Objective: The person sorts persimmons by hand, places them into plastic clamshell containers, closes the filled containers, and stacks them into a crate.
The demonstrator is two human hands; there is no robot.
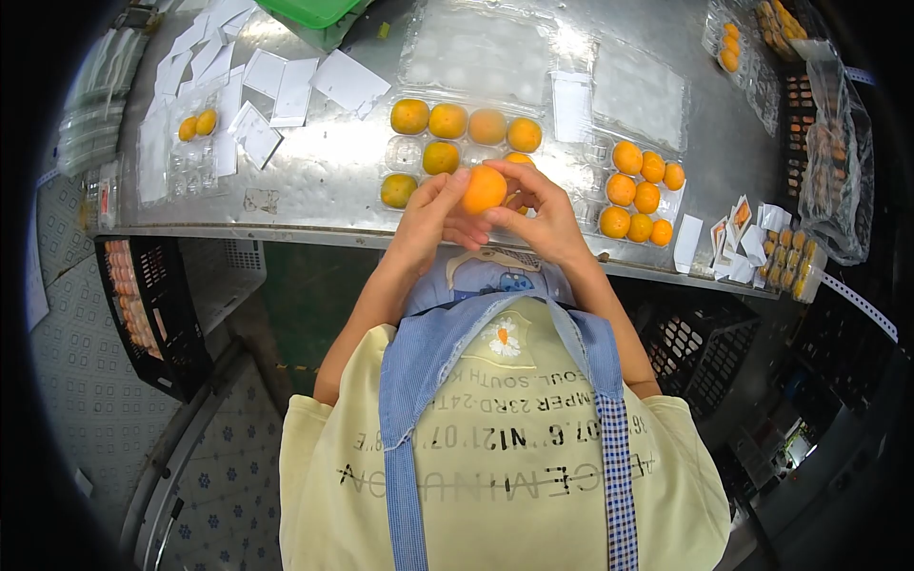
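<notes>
Between my two hands I hold a bright orange mandarin [484, 192] at the table's front edge. My left hand [433, 219] has its fingers curled at the fruit's left side. From the right, my right hand [535, 214] closes on the same fruit with thumb and fingers. Just beyond them lies a clear plastic fruit tray [404, 152] with round cups. Its back row carries several mandarins [447, 121]; a greenish one [399, 190] sits at its front left. My hands hide part of the tray's front. The tray's clear lid [476, 62] lies open behind it.
A second clear tray with several mandarins [646, 198] stands to the right. Farther left, a tray holds two small fruits [197, 125] near scattered white cards [295, 92]. A green container [309, 14] stands at the back. Black crates [152, 319] sit below the table.
</notes>
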